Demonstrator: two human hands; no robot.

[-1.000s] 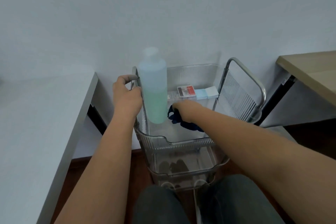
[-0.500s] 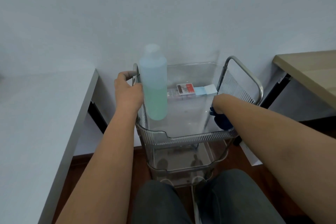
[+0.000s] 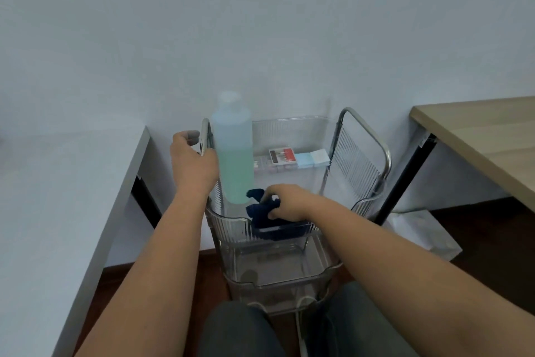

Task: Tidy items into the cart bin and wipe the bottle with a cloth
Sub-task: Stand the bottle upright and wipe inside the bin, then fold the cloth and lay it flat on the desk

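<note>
A clear bottle half full of green liquid stands upright at the left side of the cart's top clear bin. My left hand is closed around the cart's left metal handle, right beside the bottle. My right hand reaches into the bin's front and clutches a crumpled dark blue cloth, which lies just right of the bottle's base. A red-and-white box and a light blue pack lie at the back of the bin.
The cart has a right metal handle with a wire panel and lower clear bins. A grey table stands on the left, a wooden table on the right. White paper lies on the floor. My knees are below.
My right hand carried the blue cloth from the bin's middle to its right edge, then back left to the bottle's base. The left hand and the bottle stayed put.
</note>
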